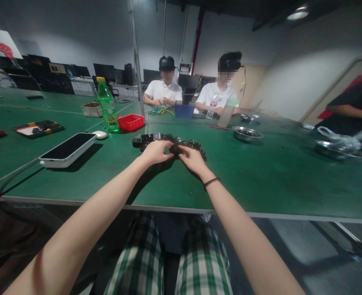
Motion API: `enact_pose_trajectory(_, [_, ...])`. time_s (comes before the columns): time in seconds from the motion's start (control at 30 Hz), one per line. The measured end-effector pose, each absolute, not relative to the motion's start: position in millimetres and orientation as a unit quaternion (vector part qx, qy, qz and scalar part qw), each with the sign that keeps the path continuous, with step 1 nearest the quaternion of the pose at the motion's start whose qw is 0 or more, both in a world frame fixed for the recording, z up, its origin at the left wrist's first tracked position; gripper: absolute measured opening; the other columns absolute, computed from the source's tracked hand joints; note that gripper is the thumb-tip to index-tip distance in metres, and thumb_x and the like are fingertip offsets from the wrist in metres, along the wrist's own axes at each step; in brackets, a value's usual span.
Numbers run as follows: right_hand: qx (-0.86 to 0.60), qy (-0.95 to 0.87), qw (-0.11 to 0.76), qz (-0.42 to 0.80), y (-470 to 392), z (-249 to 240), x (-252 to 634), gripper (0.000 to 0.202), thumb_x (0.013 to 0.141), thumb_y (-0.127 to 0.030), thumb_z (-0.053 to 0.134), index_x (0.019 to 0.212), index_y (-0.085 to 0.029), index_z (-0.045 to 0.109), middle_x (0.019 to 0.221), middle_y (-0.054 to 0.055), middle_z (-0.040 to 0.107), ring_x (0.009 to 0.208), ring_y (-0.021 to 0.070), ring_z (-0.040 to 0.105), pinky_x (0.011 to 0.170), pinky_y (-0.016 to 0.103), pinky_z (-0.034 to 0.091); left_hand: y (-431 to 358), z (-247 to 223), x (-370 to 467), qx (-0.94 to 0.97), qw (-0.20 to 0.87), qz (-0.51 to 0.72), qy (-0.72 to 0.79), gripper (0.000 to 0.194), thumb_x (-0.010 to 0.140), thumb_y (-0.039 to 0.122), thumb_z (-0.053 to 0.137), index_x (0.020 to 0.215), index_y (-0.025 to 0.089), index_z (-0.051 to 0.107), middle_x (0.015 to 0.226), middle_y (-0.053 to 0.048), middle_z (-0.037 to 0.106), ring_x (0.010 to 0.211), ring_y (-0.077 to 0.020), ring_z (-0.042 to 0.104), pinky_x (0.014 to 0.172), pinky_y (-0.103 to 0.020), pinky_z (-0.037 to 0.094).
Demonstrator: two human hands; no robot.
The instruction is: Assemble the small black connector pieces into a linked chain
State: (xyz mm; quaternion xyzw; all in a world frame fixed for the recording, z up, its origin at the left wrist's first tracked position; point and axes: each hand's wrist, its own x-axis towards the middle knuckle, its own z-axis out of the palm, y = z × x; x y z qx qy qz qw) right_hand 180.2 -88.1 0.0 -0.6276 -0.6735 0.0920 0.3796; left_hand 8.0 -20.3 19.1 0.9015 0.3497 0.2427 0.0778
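My left hand (157, 151) and my right hand (193, 157) meet over the green table, fingertips close together. Between them is a small black part (175, 150), with the fingers and thumbs of both hands closed on it. Its exact kind is too small and dark to make out. Just beyond my fingers lies a heap of shiny black pieces (196, 145), stretching to both sides. At its left end sits a black block (136, 142), near a piece with a pale square label (156, 136).
Left of my hands are a white-cased device (69, 149), a white mouse (100, 135), a green bottle (107, 104) and a red tray (132, 122). A metal bowl (247, 134) stands right. Two people in white shirts sit opposite, near a blue bin (184, 110); another stands far right.
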Motion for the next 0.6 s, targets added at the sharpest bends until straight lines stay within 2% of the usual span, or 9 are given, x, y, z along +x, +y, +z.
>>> enact_pose_trajectory(0.13, [-0.62,-0.678,0.384,0.089,-87.1,-1.3,181.6,0.04,0.081,-0.013,0.059,0.12,-0.017,0.064,0.107,0.008,0.072,0.08,0.0158,0.067,0.086,0.033,0.053,-21.2,20.5,7.6,0.903,0.067,0.242,0.349,0.039,0.074,0.037,0.064,0.111,0.022,0.065,0.102,-0.003,0.072,0.083,-0.0198,0.067,0.074,-0.028,0.05])
enact_pose_trajectory(0.33, [-0.625,-0.672,0.386,0.099,-87.3,-0.4,180.5,0.04,0.081,-0.011,0.058,0.121,-0.013,0.064,0.109,0.01,0.072,0.087,0.0183,0.068,0.09,0.033,0.052,-22.0,21.8,7.5,0.902,0.055,0.239,0.354,0.039,0.074,0.038,0.064,0.109,0.021,0.066,0.101,-0.003,0.072,0.083,-0.0204,0.067,0.073,-0.028,0.05])
enact_pose_trajectory(0.6, [-0.617,-0.672,0.394,0.111,-86.5,-1.2,180.0,0.04,0.08,-0.009,0.058,0.119,-0.015,0.065,0.109,0.009,0.072,0.096,0.0194,0.068,0.095,0.035,0.051,-20.0,19.3,7.4,0.907,0.044,0.248,0.338,0.038,0.075,0.038,0.063,0.108,0.021,0.065,0.103,-0.004,0.071,0.085,-0.0201,0.067,0.075,-0.028,0.05])
